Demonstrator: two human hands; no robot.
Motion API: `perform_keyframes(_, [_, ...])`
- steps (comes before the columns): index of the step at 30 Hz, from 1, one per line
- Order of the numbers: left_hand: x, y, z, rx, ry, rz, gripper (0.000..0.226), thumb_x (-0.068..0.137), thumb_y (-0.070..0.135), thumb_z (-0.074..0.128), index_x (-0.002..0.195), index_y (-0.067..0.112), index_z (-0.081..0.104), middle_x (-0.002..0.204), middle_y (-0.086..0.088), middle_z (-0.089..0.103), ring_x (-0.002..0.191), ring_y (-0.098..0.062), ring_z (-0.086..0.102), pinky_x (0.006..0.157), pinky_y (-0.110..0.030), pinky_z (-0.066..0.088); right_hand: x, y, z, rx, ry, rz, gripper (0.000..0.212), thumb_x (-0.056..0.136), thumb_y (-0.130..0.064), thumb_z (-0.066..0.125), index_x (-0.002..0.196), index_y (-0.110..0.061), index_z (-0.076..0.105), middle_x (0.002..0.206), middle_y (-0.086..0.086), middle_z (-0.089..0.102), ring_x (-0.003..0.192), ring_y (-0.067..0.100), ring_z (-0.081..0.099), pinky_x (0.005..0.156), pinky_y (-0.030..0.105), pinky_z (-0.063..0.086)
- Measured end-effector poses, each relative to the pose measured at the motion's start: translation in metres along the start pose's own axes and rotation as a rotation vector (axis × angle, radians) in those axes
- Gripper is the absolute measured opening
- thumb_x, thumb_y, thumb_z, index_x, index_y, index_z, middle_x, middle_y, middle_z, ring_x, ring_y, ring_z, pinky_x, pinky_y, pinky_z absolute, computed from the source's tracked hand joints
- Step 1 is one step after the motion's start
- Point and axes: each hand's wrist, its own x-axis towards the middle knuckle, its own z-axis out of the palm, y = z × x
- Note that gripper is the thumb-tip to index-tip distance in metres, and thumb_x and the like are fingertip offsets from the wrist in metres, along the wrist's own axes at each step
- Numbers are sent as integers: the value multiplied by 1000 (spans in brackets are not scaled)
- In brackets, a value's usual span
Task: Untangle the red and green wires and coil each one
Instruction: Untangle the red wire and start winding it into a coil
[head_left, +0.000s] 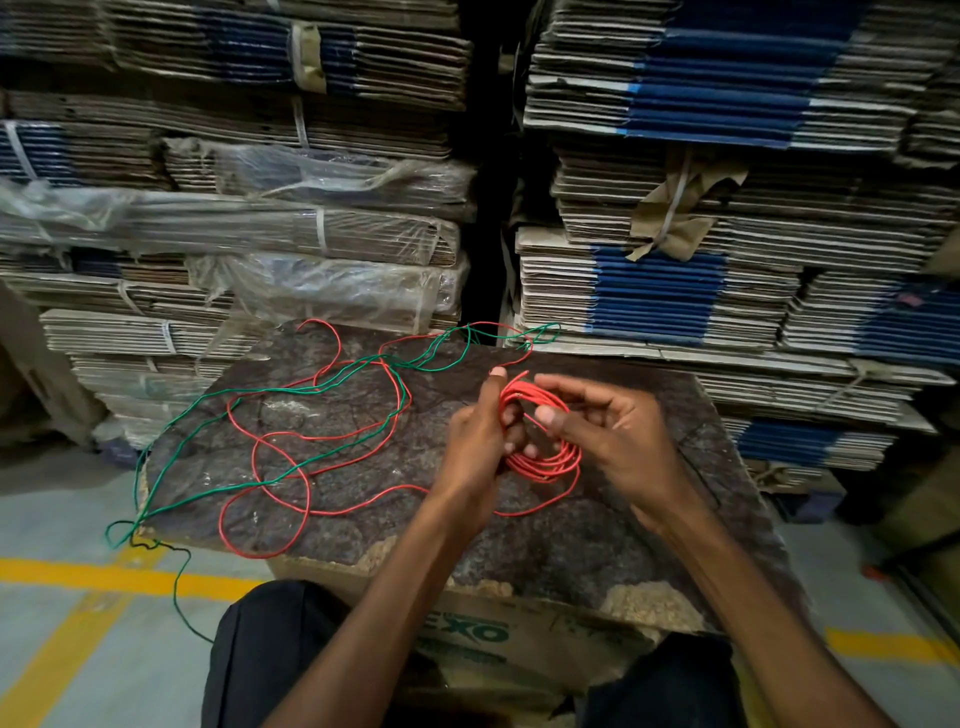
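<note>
Head view: left hand (480, 439) and right hand (608, 431) both in a clamped grip on a small red wire (545, 452) coil, above the surface (545, 551). Rest of red wire looped loose on surface, crossing green wire (208, 400), which trails off left edge toward floor (78, 623).

The red wire (311, 470) and the green wire (208, 415) have smooth plastic coats with a slight sheen, lying on a counter (363, 519) of dark, rough, matt board whose near edge crumbles into pale, grainy chips. Behind stand stacks of flat cardboard (675, 291), matt and ribbed at the edges, some on the left wrapped in thin, glossy, crinkled plastic film (337, 291). The floor (78, 649) is smooth grey with painted yellow lines.
</note>
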Motion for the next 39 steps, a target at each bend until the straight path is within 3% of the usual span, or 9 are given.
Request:
perform_keyframes(5, [4,-9,-7,200,97,186,56,95,58,41,53,21,46,61,-12,45,61,-21,43,59,-33,35,2,0,4,-1,33,-65,37,79,-4,71,115,-3,68,102,4,75,86,7,67,79,21,55])
perform_keyframes(10, [6,-17,-17,446,150,321,65,89,66,28,48,21,51,45,3,45,44,-14,40,53,-32,32,5,4,3,-190,-25,-124,41,81,-11,73,120,-20,66,93,-11,72,83,0,61,78,17,48])
perform_keyframes(13, [6,-16,-23,573,210,348,64,91,63,25,50,26,58,42,2,50,46,-18,47,58,-37,41,7,9,0,-345,-93,-220,35,85,-20,71,119,-25,67,94,-10,69,81,5,61,73,24,45])
perform_keyframes(17, [3,-16,-25,616,226,371,62,92,59,28,52,27,61,42,3,53,51,-25,56,60,-39,45,10,14,-3,-399,-83,-289,27,85,-20,72,112,-21,72,97,-8,71,90,13,67,78,28,48])
perform_keyframes(21, [-1,-18,-26,597,233,456,63,96,54,32,57,14,60,48,0,59,47,-18,56,55,-45,49,12,18,-2,-449,-66,-355,22,85,-15,73,107,-14,75,97,-3,72,91,14,68,79,28,50])
perform_keyframes(26, [1,-16,-36,589,33,434,63,94,68,31,86,17,68,67,-11,66,60,-17,61,58,-53,54,12,19,-5,-475,-17,-389,20,84,-13,73,103,-11,76,97,-1,73,93,12,68,83,26,51])
perform_keyframes(30, [-2,-6,-46,578,-228,439,47,90,55,52,123,25,64,83,-9,66,74,-11,55,70,-54,55,13,17,-10,-462,-26,-366,19,83,-14,73,102,-11,76,96,-2,74,92,11,69,82,27,51])
perform_keyframes(36, [7,-12,-51,693,-251,417,49,86,52,59,129,29,59,74,0,55,66,-12,45,62,-53,52,12,18,-13,-441,-94,-288,20,82,-13,74,102,-12,75,94,-2,74,89,12,69,77,27,52])
perform_keyframes(39, [3,-14,-47,752,-194,508,27,90,44,58,117,42,64,71,-4,65,58,-17,57,59,-49,55,12,19,-13,-411,-105,-254,23,81,-17,74,104,-12,75,94,-1,74,85,12,69,73,28,53])
